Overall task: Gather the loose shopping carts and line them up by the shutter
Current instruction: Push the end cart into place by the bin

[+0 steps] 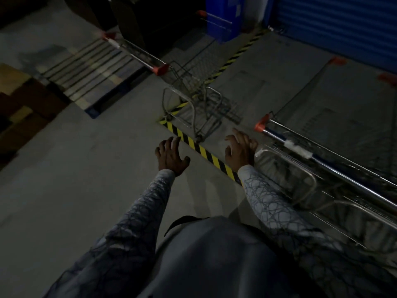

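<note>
Nearest me, both hands were out over the floor and held nothing. The left hand [171, 157] had its fingers apart and loosely curled, and so did the right hand [240, 151], which was just beside the near cart [311, 181]; I couldn't tell if it touched the frame. That cart stood at my right, past the hazard tape [206, 152]. Its handle bar [343, 176] ran from a red cap near my right hand off to the lower right, and I judged its long axis to cross that bar, nose toward the shutter [335, 22]. It was stiff steel wire on castors, so I expected it to roll easily but swing wide, and two hands on the bar looked like the best hold. Farther on, a second cart [193, 97] stood alone across the tape, its handle [137, 52] slanting the same way. More red handle caps [338, 60] showed close by the shutter.
</note>
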`<action>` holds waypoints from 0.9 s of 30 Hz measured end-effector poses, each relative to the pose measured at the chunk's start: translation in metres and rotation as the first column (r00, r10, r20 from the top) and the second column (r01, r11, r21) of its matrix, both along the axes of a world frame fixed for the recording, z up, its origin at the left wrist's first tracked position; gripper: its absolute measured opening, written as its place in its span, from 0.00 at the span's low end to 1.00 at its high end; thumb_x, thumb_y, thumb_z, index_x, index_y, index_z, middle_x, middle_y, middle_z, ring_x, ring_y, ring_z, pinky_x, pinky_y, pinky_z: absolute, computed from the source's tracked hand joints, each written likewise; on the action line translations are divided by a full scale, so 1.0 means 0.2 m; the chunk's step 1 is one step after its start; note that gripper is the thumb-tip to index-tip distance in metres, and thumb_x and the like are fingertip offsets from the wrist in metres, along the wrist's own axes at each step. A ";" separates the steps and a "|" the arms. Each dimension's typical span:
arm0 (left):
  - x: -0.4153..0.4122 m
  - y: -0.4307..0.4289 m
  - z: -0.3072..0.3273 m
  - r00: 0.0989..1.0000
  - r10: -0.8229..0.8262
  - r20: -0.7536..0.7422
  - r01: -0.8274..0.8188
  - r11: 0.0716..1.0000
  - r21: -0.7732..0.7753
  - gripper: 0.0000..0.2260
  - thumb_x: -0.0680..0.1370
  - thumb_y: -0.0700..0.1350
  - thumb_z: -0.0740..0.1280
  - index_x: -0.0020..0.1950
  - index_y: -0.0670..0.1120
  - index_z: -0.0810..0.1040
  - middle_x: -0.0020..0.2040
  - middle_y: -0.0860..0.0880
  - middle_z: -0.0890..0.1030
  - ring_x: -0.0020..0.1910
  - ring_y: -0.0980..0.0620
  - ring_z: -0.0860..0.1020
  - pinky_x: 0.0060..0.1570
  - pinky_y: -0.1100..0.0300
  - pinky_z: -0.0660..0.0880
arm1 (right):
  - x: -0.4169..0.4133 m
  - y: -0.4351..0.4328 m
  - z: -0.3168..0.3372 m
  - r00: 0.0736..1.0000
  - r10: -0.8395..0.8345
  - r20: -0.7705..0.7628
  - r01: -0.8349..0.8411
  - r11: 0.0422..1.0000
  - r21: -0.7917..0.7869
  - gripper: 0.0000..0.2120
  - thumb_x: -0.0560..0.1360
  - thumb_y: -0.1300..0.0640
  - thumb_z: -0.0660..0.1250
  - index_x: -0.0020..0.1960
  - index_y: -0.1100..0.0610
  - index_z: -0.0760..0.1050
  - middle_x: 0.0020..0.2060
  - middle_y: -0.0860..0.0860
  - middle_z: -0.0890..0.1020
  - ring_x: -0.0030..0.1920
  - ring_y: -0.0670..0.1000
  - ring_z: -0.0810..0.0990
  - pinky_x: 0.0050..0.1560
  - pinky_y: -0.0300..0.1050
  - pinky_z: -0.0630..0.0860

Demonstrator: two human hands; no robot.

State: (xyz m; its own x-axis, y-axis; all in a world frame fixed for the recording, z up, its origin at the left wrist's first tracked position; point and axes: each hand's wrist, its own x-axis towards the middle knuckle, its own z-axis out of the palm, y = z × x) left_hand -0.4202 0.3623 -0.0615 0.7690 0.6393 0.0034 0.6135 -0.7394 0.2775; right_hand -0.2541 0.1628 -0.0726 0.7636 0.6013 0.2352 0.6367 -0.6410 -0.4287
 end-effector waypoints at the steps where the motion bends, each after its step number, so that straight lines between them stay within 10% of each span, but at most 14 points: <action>1: -0.01 0.07 0.01 1.000 0.010 -0.013 -0.010 1.000 -0.008 0.41 0.66 0.65 0.58 0.76 0.48 0.67 0.75 0.42 0.67 0.71 0.39 0.63 0.67 0.42 0.59 | -0.02 0.08 -0.01 1.000 -0.010 -0.027 0.010 1.000 -0.010 0.20 0.65 0.62 0.71 0.56 0.52 0.78 0.71 0.54 0.74 0.69 0.57 0.71 0.62 0.58 0.62; 12: 0.08 0.61 -0.04 0.997 0.072 0.023 -0.071 0.996 -0.047 0.39 0.67 0.62 0.63 0.76 0.48 0.67 0.75 0.41 0.68 0.71 0.37 0.63 0.67 0.41 0.59 | 0.16 0.72 -0.05 0.966 -0.134 -0.222 0.121 0.990 -0.069 0.17 0.73 0.54 0.70 0.61 0.52 0.76 0.73 0.53 0.70 0.72 0.58 0.64 0.64 0.57 0.59; 21: 0.42 1.41 0.06 0.987 0.153 0.046 -0.154 0.988 0.017 0.40 0.67 0.61 0.65 0.77 0.49 0.66 0.75 0.42 0.67 0.71 0.37 0.63 0.68 0.41 0.60 | 0.50 1.71 0.30 0.998 0.012 -0.062 0.009 0.944 0.330 0.23 0.80 0.42 0.62 0.66 0.58 0.76 0.67 0.59 0.76 0.67 0.60 0.70 0.66 0.55 0.63; 27: 0.75 1.93 0.29 0.986 0.102 0.128 -0.114 0.990 0.087 0.41 0.68 0.58 0.68 0.79 0.48 0.61 0.76 0.42 0.66 0.72 0.38 0.64 0.68 0.42 0.59 | 0.60 2.22 0.44 0.974 0.199 -0.107 -0.203 0.979 -0.022 0.29 0.77 0.34 0.57 0.70 0.51 0.71 0.64 0.54 0.78 0.68 0.59 0.72 0.69 0.62 0.62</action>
State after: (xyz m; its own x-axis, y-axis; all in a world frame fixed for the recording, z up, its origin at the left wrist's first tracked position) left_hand -0.2708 0.7484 -0.0037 0.6852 0.7110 0.1578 0.6566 -0.6968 0.2886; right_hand -0.1336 0.6067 0.0153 0.6456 0.7511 0.1384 0.7069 -0.5191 -0.4804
